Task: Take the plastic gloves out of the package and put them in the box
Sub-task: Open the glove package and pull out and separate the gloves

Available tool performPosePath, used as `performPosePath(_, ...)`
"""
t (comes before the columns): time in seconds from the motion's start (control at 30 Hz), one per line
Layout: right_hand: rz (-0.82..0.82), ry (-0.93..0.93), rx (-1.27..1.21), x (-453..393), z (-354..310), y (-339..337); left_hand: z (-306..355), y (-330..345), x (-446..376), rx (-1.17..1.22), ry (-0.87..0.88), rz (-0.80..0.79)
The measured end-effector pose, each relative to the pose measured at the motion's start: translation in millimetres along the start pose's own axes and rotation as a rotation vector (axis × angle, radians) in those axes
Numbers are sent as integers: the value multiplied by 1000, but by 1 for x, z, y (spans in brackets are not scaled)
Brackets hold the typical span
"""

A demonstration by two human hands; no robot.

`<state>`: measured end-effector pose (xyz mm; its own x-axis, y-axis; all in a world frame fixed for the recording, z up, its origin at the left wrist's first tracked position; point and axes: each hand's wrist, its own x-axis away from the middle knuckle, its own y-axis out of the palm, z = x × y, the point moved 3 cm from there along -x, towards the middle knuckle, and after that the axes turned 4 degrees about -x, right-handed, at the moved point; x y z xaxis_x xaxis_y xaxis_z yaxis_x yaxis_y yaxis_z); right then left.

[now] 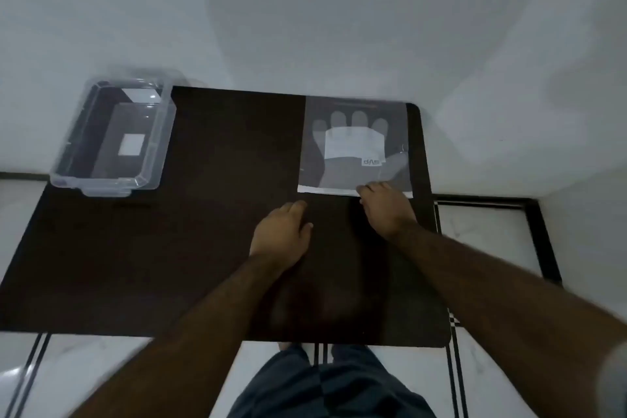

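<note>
With the right hand (383,204) resting fingertips on the near edge of the flat translucent glove package (354,146) and the left hand (283,231) loosely open and empty, the package may slide across the dark worktop (203,231), far from the clear plastic box (112,136).

Both forearms are bare and sleeveless; dark blue-grey shorts (332,387) cover the legs.

Clear glossy plastic box (112,136); thin translucent plastic glove package (354,146) with white paper label; dark matt tabletop (203,248); polished floor tiles (481,234)
</note>
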<state>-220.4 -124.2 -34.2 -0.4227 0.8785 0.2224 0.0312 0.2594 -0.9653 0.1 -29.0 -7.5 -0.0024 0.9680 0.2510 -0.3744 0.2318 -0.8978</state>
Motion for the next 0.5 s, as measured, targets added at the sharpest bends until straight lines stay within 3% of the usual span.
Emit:
performPosePath(0.17, -103, -105, 44, -27, 9, -3, 29, 14, -18, 55, -32, 26)
performPosePath(0.5, -141, -199, -35, -44, 24, -8, 46, 26, -44, 73, -108, 12)
